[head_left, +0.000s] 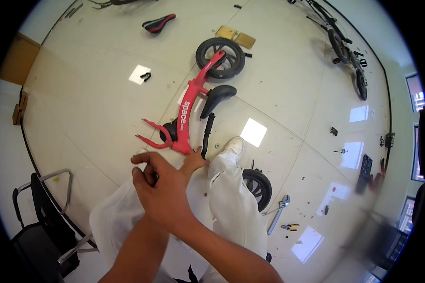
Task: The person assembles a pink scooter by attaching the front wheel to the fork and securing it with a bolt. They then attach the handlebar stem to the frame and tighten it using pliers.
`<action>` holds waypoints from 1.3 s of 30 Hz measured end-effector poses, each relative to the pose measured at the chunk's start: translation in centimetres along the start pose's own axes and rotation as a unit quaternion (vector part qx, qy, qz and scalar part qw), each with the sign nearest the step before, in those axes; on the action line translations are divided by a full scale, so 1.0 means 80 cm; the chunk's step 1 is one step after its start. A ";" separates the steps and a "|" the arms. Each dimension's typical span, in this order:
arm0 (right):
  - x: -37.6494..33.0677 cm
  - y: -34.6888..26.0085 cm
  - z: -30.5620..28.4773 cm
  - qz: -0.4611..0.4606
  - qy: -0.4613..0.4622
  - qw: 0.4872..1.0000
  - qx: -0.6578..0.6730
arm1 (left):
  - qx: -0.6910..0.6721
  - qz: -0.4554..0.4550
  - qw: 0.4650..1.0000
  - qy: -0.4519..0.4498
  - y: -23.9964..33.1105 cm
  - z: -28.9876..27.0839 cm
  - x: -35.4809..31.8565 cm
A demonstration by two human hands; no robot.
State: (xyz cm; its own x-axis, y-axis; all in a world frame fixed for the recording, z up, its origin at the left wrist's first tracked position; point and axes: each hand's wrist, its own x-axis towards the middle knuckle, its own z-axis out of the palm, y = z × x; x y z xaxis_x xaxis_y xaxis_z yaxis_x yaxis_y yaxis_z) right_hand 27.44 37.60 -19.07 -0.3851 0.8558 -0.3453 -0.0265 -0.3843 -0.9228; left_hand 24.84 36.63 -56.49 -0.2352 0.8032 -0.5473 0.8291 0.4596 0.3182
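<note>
A red balance-bike frame [186, 118] lies on the pale tiled floor, with a black wheel [220, 57] on its far end, a black saddle [216, 96] and a black handlebar [207, 134] beside it. My right hand [163, 193] crosses in from the lower right and lies over my left hand [138, 179], which is mostly hidden. Both are just in front of the frame's near end. The fingers are curled, and one fingertip touches the red frame by the handlebar's lower end. Whether either hand holds anything is hidden.
My white-trousered legs and a white shoe [233, 145] stretch toward the frame. A loose black wheel [259, 187], a wrench [277, 211] and pliers [291, 227] lie on the right. A black chair [42, 221] stands lower left. A spare saddle [158, 22], cardboard pieces [235, 37] and another bike [347, 52] lie farther off.
</note>
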 end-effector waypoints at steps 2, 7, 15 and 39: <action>0.008 -0.023 -0.015 0.039 -0.005 0.999 0.033 | -0.067 -0.097 0.993 -0.009 0.015 0.013 -0.005; 0.009 -0.017 -0.007 0.035 -0.052 0.996 0.060 | -0.149 -0.144 0.978 -0.023 0.025 0.022 0.009; 0.001 0.021 0.006 -0.144 0.051 0.987 -0.048 | -0.428 -0.111 0.882 -0.164 0.023 -0.074 -0.014; 0.005 0.001 -0.145 -0.050 0.209 0.963 0.166 | -0.831 -0.012 0.543 -0.120 0.014 -0.352 -0.258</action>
State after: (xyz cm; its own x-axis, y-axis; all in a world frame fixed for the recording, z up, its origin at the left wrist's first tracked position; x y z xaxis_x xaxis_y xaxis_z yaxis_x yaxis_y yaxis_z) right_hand 37.97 41.95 -21.24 0.0371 0.9326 -0.3590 -0.3635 -0.3221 -0.8742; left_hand 16.33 31.20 -23.04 0.0018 0.8081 -0.5890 -0.8227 0.3361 0.4585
